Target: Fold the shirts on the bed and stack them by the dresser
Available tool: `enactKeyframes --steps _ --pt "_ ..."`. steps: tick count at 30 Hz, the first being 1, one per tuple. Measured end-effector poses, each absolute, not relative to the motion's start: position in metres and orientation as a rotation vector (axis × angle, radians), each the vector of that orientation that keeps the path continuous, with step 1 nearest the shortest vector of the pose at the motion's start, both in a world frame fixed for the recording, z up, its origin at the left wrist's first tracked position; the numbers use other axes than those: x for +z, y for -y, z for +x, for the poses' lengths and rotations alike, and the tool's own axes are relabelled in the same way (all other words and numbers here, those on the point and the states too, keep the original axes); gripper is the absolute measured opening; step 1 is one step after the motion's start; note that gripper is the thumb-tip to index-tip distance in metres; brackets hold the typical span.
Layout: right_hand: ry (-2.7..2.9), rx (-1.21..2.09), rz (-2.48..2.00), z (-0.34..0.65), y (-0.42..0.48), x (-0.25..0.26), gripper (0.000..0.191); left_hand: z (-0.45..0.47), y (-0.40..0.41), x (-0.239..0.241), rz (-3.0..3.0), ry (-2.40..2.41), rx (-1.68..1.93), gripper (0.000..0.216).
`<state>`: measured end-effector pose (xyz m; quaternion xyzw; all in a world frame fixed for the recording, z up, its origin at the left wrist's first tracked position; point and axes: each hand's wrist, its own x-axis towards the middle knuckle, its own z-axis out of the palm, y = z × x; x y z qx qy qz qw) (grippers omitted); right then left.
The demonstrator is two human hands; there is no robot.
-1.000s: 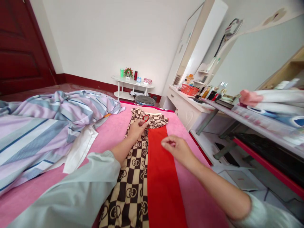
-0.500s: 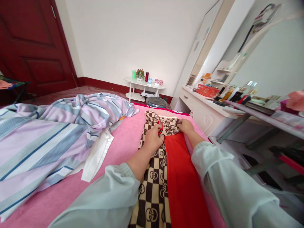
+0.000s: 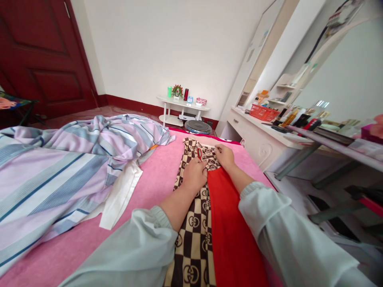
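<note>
Down the middle of the head view, I log a checked brown-and-cream garment [image 3: 191, 259] laid lengthwise on the pink bed cover [image 3: 158, 167]. Its far end spreads sideways over the top of a red cloth [image 3: 235, 231], which runs alongside it on the right.

Left hand [image 3: 195, 175]: palm down on the garment, fingers bent, just nearer me than a small red loop [image 3: 200, 153]. Its fingertips are partly hidden; I cannot tell whether they grip.

Right hand [image 3: 226, 157]: at the garment's far right edge, thumb and fingers drawn together, pinching the fabric. Hands near each other, not touching. Both sleeves pale green, gathered at the cuffs.

Surroundings, same view: to my left, a rumpled striped cloth [image 3: 68, 179], with a white cloth [image 3: 122, 195] poking out from under it. Beyond the bed, a white stand [image 3: 163, 98] bears a green cup [image 3: 169, 92] and a potted plant [image 3: 177, 91]. To my right, a red basket [image 3: 263, 113] sits on a white dresser [image 3: 254, 137].
</note>
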<state>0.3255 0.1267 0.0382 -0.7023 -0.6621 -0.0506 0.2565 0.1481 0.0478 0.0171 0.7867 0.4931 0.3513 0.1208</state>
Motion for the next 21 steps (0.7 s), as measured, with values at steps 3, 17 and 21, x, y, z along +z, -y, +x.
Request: enactKeyframes --steps 3,17,21 --pt "1.856 -0.212 -1.903 0.312 -0.126 0.044 0.030 0.149 -0.048 0.017 2.331 -1.437 0.989 0.027" --pt "1.799 -0.120 -1.599 0.306 -0.113 0.035 0.025 0.144 -0.039 0.025 2.323 -1.716 1.019 0.024" --pt "1.900 -0.233 -1.778 0.327 -0.096 0.028 0.035 0.146 -0.037 0.024 2.460 -1.634 0.944 0.032"
